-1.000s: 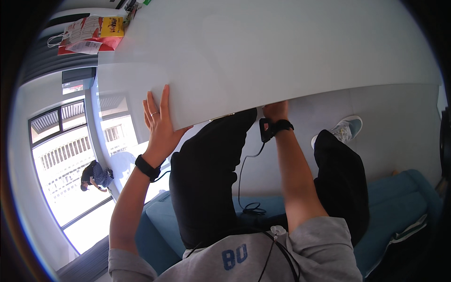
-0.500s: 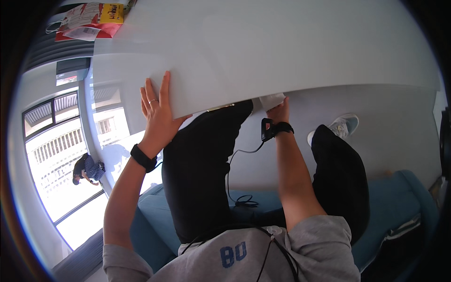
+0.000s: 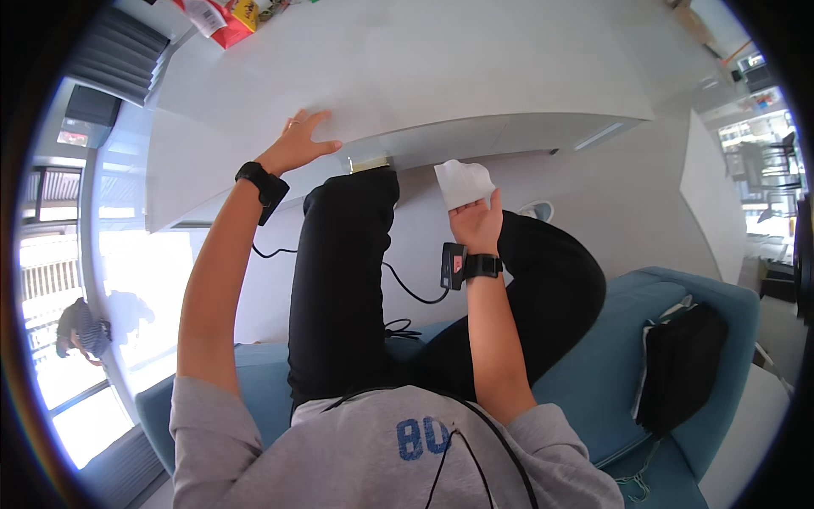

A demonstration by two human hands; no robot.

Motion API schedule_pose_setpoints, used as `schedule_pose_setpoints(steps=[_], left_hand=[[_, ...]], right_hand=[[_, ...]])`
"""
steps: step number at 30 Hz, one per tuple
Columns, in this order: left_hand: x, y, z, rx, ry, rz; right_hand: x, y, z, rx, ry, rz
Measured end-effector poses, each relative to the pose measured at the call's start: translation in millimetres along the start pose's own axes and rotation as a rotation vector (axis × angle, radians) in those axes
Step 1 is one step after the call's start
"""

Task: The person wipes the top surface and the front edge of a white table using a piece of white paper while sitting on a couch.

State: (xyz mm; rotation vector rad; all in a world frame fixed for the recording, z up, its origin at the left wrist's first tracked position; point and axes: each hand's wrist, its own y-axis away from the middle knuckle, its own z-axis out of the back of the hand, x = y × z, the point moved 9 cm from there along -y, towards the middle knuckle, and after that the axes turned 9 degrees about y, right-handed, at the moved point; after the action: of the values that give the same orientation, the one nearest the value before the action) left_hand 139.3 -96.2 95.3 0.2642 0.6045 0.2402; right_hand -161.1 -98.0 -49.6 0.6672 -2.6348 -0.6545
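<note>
My left hand rests at the near edge of the white table, its fingers spread with nothing in them. Palm up, my right hand holds a creased white tissue. The tissue lies over the fingertips and hides part of them. That hand is just off the table's near side, above my right thigh. Black straps circle both wrists, and the right one carries a small black box with a cable.
Beneath me is a blue sofa with a folded black item at the right. A red and yellow paper bag stands on the far left of the table. Beyond the window, another person bends over. A cable hangs between my legs.
My right hand has come out from the table's underside and turned palm up, bringing the tissue into full view. My left hand has shifted toward the edge. The whole view has tilted.
</note>
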Motion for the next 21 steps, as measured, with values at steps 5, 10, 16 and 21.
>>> schedule_pose_setpoints(steps=[5, 10, 16, 21], left_hand=[[-63.4, 82.0, -27.9, 0.222, 0.442, -0.097], [-103.2, 110.3, -63.9, 0.308, 0.848, -0.204], [-65.2, 127.6, -51.3, 0.165, 1.702, -0.1], [56.3, 121.8, -62.4, -0.07, 1.806, 0.131]], right_hand=[[6.6, 70.1, -86.2, 0.207, 0.039, 0.005], [-16.8, 113.7, -147.1, 0.453, 0.139, -0.13], [-94.3, 138.9, -169.2, 0.515, 0.257, -0.333], [-48.7, 146.3, -142.2, 0.452, 1.275, 0.064]])
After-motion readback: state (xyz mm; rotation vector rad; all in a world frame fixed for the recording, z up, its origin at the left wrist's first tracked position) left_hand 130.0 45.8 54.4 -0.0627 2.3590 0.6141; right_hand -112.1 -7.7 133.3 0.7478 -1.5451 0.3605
